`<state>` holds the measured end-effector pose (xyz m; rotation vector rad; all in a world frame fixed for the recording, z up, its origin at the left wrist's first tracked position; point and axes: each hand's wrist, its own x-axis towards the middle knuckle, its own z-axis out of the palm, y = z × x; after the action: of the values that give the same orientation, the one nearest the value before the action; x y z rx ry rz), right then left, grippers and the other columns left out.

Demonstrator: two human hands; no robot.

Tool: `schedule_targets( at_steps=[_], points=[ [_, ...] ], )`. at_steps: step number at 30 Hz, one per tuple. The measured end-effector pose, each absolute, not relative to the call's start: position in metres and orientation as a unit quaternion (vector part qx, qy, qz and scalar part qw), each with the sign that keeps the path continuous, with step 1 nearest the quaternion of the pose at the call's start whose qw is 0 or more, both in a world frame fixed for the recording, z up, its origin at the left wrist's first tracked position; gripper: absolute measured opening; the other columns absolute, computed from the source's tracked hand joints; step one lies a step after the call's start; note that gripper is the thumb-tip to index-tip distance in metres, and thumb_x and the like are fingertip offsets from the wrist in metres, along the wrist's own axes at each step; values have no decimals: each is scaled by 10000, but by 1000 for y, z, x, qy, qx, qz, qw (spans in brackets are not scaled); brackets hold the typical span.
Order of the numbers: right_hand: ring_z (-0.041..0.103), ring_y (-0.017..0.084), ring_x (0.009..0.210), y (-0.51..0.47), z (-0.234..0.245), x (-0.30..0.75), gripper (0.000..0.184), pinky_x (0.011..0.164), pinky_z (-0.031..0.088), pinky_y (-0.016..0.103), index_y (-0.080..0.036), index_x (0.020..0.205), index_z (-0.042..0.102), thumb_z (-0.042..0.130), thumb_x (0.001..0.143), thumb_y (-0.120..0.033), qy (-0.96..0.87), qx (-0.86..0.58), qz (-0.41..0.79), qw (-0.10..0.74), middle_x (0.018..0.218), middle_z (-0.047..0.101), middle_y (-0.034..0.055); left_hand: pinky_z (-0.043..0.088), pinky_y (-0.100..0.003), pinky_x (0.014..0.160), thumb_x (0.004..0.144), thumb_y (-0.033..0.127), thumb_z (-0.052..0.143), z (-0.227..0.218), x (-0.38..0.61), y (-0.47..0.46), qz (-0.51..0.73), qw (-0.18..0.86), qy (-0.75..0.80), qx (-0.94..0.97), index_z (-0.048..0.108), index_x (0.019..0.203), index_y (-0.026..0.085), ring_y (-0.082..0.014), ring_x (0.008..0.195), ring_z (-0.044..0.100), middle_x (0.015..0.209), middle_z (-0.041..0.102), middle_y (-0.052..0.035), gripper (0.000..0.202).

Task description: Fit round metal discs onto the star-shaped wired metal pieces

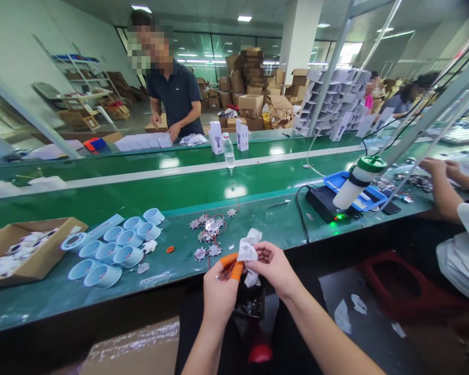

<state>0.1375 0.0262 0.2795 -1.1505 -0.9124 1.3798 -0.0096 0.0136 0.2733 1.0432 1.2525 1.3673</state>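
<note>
My left hand (pixel 221 285) wears orange finger cots on thumb and forefinger and pinches the lower edge of a crumpled white cloth (pixel 249 253). Across from it, my right hand (pixel 272 266) grips the same cloth, fingers curled around it. Both hands hover just in front of the green bench's near edge (pixel 168 284). On the bench beyond them lies a cluster of small star-shaped metal parts with red wires (pixel 208 234). A black bag of small parts (pixel 250 304) hangs below my hands.
Several pale blue round housings (pixel 115 247) sit left of the parts, beside an open cardboard box (pixel 23 250) of white pieces. A black device with a green light (pixel 328 205), a white bottle (pixel 357 182) and a blue tray are at right. One person stands across the belt; another's hands work at right.
</note>
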Motion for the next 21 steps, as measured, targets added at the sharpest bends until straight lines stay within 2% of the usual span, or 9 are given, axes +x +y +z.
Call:
schedule_targets(
  at_steps=[5, 9, 13, 16, 21],
  points=[
    [661, 182, 667, 27, 276, 138, 430, 690, 530, 314, -153, 757, 724, 965, 488, -387, -339, -478, 609, 535, 735, 744, 60, 645, -354, 787, 665, 346, 860, 274, -8, 12, 554, 490, 521, 426, 805, 943, 132, -259, 805, 777, 913, 808, -126, 355],
    [607, 160, 585, 28, 271, 141, 414, 611, 476, 284, -148, 649, 703, 893, 599, -512, -335, -493, 594, 541, 636, 706, 45, 655, -343, 725, 625, 343, 878, 280, -4, 9, 560, 497, 522, 409, 812, 877, 134, -255, 742, 774, 851, 808, -115, 334],
    [644, 178, 657, 24, 279, 147, 377, 648, 483, 283, -145, 725, 748, 867, 670, -498, -381, -476, 593, 525, 706, 736, 56, 657, -350, 753, 636, 334, 871, 281, -5, 7, 563, 489, 527, 409, 816, 911, 137, -259, 775, 780, 887, 811, -118, 343],
    [685, 201, 731, 21, 285, 148, 374, 699, 519, 299, -154, 802, 773, 909, 620, -451, -399, -462, 606, 510, 802, 771, 70, 655, -364, 780, 644, 332, 865, 278, -7, 6, 560, 484, 531, 412, 815, 936, 134, -266, 797, 782, 916, 811, -127, 357],
    [698, 201, 695, 21, 280, 143, 475, 684, 540, 307, -161, 780, 739, 986, 439, -380, -391, -470, 620, 493, 762, 770, 55, 635, -398, 861, 636, 319, 858, 270, -9, 7, 549, 485, 537, 419, 814, 942, 133, -297, 894, 779, 953, 808, -140, 361]
  ],
)
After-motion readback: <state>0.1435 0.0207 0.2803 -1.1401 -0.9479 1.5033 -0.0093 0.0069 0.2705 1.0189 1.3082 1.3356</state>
